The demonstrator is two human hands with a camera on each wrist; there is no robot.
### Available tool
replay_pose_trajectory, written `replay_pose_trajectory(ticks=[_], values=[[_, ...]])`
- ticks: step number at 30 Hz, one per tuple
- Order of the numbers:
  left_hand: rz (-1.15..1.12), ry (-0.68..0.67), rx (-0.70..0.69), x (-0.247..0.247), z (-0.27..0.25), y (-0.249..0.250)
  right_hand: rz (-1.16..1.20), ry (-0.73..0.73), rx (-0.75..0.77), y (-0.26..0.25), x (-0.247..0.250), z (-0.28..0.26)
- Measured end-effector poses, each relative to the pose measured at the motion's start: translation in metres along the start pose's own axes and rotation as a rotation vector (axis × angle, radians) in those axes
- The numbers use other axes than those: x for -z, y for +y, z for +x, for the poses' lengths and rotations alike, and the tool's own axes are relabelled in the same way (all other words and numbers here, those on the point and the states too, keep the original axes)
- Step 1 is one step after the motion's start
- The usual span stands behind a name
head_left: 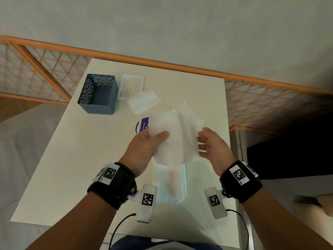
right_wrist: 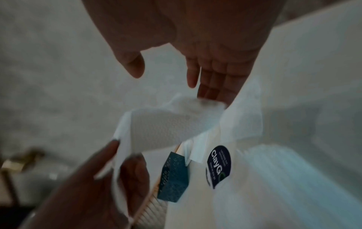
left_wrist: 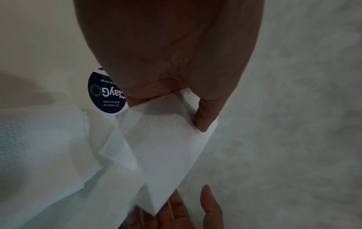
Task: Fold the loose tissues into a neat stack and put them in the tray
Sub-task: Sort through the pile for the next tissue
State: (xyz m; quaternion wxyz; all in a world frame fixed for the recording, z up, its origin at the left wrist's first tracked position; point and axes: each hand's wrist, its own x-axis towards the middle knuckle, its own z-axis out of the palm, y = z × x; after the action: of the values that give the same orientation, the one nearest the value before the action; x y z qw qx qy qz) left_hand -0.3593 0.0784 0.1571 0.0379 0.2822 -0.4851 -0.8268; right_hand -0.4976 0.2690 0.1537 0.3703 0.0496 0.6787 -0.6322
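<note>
- Your left hand (head_left: 144, 147) pinches a white embossed paper tissue (head_left: 173, 138) between thumb and fingers, holding it in the air above the pale surface (head_left: 72, 159); your right hand (head_left: 212, 147) is spread wide at the tissue's far edge, thumb apart from the fingers, and whether the fingertips touch the sheet cannot be told.
- The dark blue perforated square tray (head_left: 98, 94) stands at the far left of the surface, well apart from your hands; a folded white tissue (head_left: 144, 101) lies just beside a clear plastic lid (head_left: 131, 86) next to it; more loose white tissues (head_left: 169, 183) lie flat below your hands.
- The risk from here, as a judgement: the sheet hangs limp from one hold, so a crooked fold is likely if the right hand catches the wrong corner; a hard tug could tear it; a draught could shift the loose tissues.
</note>
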Motion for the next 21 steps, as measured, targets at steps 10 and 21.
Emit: replay_pose_trajectory(ticks=[10, 21], values=[[0.033, -0.037, -0.024, -0.018, -0.013, 0.005, -0.367, -0.122, 0.365, -0.008, -0.024, -0.032], [0.178, 0.029, -0.003, -0.021, -0.025, -0.006, -0.023, -0.145, 0.122, 0.012, -0.022, -0.036]])
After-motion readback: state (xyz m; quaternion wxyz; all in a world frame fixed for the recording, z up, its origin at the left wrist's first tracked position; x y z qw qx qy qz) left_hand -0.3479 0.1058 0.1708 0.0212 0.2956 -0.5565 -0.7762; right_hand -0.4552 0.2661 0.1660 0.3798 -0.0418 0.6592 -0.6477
